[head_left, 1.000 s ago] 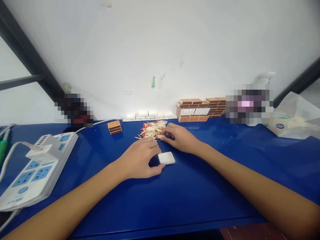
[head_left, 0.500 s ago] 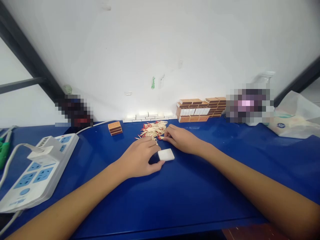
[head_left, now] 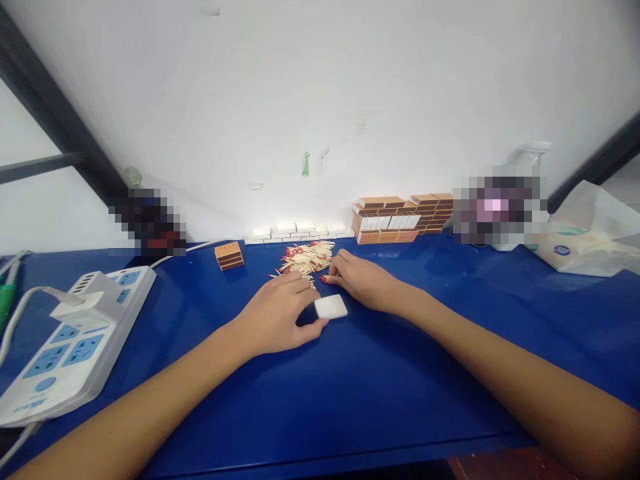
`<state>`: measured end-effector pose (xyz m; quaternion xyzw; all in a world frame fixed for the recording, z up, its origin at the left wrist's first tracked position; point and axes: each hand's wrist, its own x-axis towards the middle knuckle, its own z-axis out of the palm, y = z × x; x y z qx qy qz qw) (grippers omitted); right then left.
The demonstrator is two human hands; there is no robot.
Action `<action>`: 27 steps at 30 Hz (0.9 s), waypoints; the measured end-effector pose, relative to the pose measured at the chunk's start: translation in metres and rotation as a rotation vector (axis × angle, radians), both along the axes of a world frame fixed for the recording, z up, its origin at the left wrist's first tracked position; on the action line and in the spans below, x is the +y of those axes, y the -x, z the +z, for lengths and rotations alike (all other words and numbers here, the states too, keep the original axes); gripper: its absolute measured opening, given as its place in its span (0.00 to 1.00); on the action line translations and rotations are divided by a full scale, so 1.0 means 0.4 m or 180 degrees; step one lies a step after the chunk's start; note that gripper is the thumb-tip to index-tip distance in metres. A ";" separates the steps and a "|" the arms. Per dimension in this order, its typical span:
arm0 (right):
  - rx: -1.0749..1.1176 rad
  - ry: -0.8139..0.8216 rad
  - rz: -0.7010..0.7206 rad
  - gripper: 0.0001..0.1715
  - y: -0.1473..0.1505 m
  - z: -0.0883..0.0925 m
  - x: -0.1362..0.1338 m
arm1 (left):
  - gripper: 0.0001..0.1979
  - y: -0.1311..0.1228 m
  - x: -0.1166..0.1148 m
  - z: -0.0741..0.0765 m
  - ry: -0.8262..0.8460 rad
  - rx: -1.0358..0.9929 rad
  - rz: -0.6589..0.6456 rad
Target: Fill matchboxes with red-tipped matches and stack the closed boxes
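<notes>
My left hand (head_left: 286,313) grips a small white matchbox tray (head_left: 332,307) by its left end, thumb at the near corner and fingers at the far one. I cannot make out anything inside the tray. Just beyond it, my right hand (head_left: 356,275) pinches a few matches (head_left: 323,279), their red heads pointing left out of the fingertips. A loose pile of red-headed matches (head_left: 306,258) lies behind both hands, its near edge partly covered by my left fingers.
White matchbox trays (head_left: 300,233) line the wall behind the pile. Brown matchboxes (head_left: 385,236) are stacked to their right, and a small stack (head_left: 229,256) stands left. A power strip (head_left: 85,347) occupies the blue table's (head_left: 380,400) left side; a plastic packet (head_left: 585,247) lies far right.
My right hand has drawn the pinched matches slightly away from the pile, and their red heads now show apart from it. My left hand stays on the tray.
</notes>
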<state>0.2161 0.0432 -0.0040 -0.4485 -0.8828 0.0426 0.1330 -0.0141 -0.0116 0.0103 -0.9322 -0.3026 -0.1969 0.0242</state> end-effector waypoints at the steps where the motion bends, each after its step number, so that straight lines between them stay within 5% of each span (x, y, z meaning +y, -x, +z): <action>1: 0.0012 -0.0042 0.0036 0.08 -0.004 -0.005 0.001 | 0.12 0.000 0.001 0.000 0.0006 0.0007 0.0006; 27: -0.0446 -0.0903 0.0186 0.15 -0.016 -0.042 -0.005 | 0.11 0.011 0.013 0.005 0.0039 -0.0004 0.0132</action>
